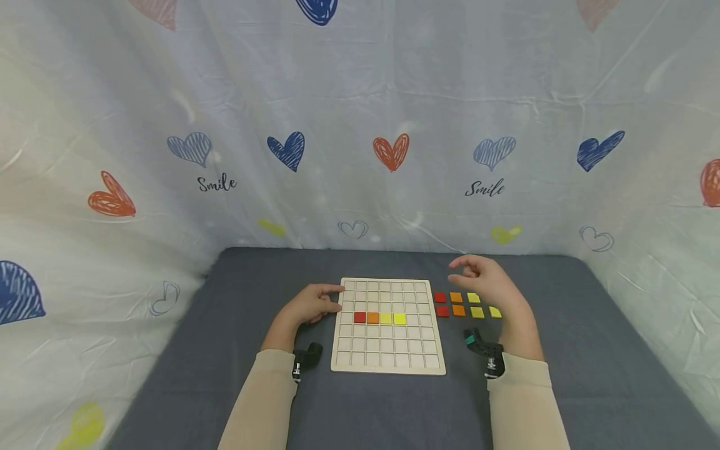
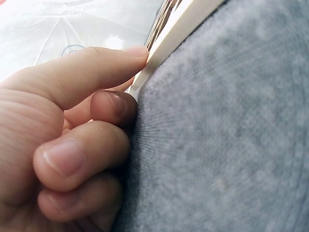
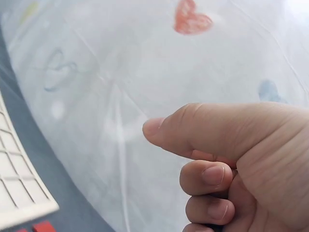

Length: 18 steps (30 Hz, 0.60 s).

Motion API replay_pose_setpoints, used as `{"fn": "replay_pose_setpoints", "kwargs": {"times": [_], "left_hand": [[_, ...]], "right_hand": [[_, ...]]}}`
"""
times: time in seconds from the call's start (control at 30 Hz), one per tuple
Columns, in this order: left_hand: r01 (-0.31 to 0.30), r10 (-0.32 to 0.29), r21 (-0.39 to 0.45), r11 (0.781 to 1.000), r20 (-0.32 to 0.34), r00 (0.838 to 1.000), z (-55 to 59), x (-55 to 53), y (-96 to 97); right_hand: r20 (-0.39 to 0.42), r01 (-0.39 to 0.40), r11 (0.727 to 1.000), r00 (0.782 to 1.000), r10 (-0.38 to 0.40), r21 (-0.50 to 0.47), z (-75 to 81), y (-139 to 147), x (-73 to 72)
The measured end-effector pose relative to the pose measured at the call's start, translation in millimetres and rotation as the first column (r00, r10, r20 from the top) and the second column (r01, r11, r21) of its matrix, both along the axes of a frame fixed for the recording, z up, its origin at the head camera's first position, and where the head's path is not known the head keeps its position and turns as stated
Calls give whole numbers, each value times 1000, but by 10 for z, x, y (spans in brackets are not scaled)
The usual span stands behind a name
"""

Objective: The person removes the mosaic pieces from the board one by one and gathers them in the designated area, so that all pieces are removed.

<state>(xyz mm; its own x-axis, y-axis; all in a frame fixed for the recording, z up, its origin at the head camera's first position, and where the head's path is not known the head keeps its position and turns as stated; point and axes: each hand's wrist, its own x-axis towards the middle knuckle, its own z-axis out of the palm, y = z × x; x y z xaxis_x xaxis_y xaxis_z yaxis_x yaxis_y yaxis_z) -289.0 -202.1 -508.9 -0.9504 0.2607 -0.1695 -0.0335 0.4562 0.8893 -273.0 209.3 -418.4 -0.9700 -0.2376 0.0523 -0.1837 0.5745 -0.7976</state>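
Observation:
A pale wooden grid board (image 1: 388, 367) lies on the dark cloth. One row in it holds a red tile (image 1: 360, 317), an orange tile (image 1: 373, 318) and two yellow tiles (image 1: 392, 319) side by side. My left hand (image 1: 310, 304) touches the board's left edge with thumb and index fingertips set apart; its other fingers are curled under, beside the edge in the left wrist view. Raised above the loose tiles right of the board, my right hand (image 1: 488, 281) has thumb and index finger apart, nothing between them, and the other fingers curled in.
Loose red tiles (image 1: 442, 311), orange tiles (image 1: 458, 310) and yellow tiles (image 1: 477, 312) lie in short columns just right of the board. A dark grey cloth (image 1: 382, 412) covers the table. Behind and beside it hangs a white curtain (image 1: 349, 187) printed with hearts.

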Motion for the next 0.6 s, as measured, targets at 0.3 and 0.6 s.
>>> {"fn": "replay_pose_setpoints", "kwargs": {"times": [0.3,0.6], "left_hand": [[5,-5,9,1000,6,1000,6,-3,1],[4,-4,3,1000,11,1000,16,-2,-1]], "right_hand": [[-8,-83,996,997,83,23,6,-478,21],[-58,-195,976,978,201,93,-122,-908,61]]}}
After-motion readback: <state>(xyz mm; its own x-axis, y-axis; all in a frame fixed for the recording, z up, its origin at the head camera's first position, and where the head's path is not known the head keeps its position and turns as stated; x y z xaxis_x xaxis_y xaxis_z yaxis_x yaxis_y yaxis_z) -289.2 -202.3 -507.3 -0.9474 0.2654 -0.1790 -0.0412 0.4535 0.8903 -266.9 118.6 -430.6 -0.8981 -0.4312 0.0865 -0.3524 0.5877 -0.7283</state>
